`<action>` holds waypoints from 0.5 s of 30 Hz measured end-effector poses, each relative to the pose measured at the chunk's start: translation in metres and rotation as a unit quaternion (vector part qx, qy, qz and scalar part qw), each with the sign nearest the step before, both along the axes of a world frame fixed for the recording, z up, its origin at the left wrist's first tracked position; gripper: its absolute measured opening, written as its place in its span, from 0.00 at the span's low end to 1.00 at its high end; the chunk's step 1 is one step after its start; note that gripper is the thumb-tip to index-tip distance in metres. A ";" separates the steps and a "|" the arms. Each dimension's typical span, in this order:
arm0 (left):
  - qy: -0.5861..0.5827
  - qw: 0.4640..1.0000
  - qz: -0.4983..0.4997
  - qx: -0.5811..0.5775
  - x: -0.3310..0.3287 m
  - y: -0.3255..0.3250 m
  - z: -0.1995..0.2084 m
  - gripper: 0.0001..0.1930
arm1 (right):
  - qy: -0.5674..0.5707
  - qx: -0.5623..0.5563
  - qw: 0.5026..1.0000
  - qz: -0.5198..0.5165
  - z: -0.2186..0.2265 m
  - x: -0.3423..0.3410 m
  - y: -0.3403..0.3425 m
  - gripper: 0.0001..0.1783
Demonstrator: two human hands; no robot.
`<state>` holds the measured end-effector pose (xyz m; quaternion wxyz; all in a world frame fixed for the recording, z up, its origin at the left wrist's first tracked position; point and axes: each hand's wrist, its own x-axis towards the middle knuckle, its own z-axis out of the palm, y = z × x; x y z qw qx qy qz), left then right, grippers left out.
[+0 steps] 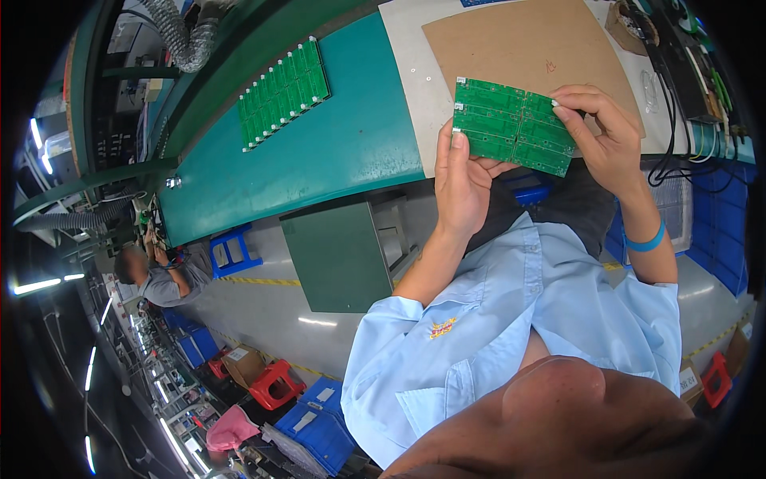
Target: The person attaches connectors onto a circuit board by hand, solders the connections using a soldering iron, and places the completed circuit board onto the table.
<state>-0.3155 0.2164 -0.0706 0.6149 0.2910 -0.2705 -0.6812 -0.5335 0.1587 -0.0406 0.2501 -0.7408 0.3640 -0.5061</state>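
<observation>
The left hand (465, 195) and right hand (610, 140) each have their grip closed on the green board (495, 120), up by the desk's (363, 120) near edge. Looks like the holding step; the next move needs steadiness.

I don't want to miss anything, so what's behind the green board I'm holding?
Behind the green board, parts of a brown sheet, a pale mat and your left hand show; whatever the board hides can't be seen.
</observation>
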 end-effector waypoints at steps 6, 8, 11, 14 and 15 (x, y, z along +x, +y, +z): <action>-0.019 1.000 0.002 0.012 0.000 0.002 0.004 0.16 | -0.008 0.042 0.999 -0.011 0.000 0.001 0.002 0.06; -0.023 1.000 -0.002 0.015 0.001 0.002 0.003 0.17 | -0.015 0.075 0.997 -0.017 0.000 0.001 0.003 0.06; -0.023 1.000 0.003 0.012 0.000 0.003 0.002 0.17 | -0.016 0.057 0.998 -0.010 0.000 0.001 0.003 0.06; -0.023 1.000 0.007 0.010 0.000 0.003 0.001 0.17 | -0.016 0.038 0.999 -0.005 0.000 0.002 0.002 0.06; -0.017 1.000 0.004 0.009 0.001 0.003 0.000 0.17 | -0.014 0.039 0.999 -0.006 0.000 0.002 0.002 0.06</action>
